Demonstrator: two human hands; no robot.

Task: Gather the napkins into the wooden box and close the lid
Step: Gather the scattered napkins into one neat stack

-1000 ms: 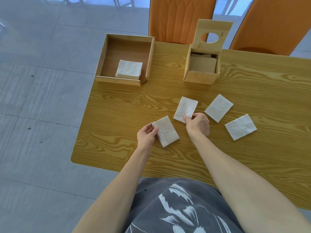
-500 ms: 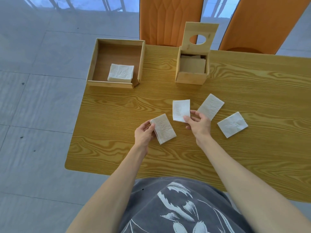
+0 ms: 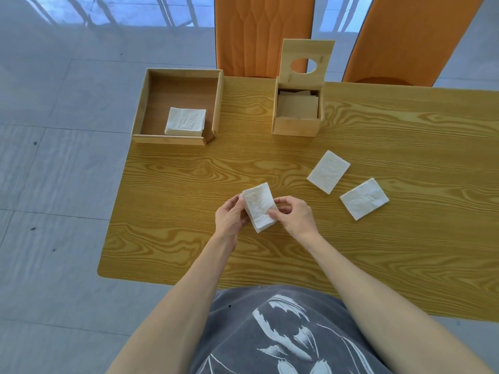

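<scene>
Both hands hold a small stack of white napkins [image 3: 259, 209] just above the table's middle. My left hand [image 3: 231, 217] grips its left edge and my right hand [image 3: 295, 215] pinches its right side. Two more napkins lie flat to the right, one nearer the box [image 3: 328, 171] and one further right [image 3: 364, 198]. The small wooden box [image 3: 295, 126] stands at the back with its lid [image 3: 306, 62], which has an oval hole, raised upright. Brown sheets show inside it.
An open wooden tray [image 3: 140, 109] at the table's back left corner holds a pile of white napkins [image 3: 185, 122]. Two orange chairs [image 3: 263, 31] stand behind the wooden table [image 3: 378, 252]. The table's left edge drops to grey floor tiles.
My right hand lifted the second napkin off the table and laid it onto the one in my left hand. The two now form one stack between both hands.
</scene>
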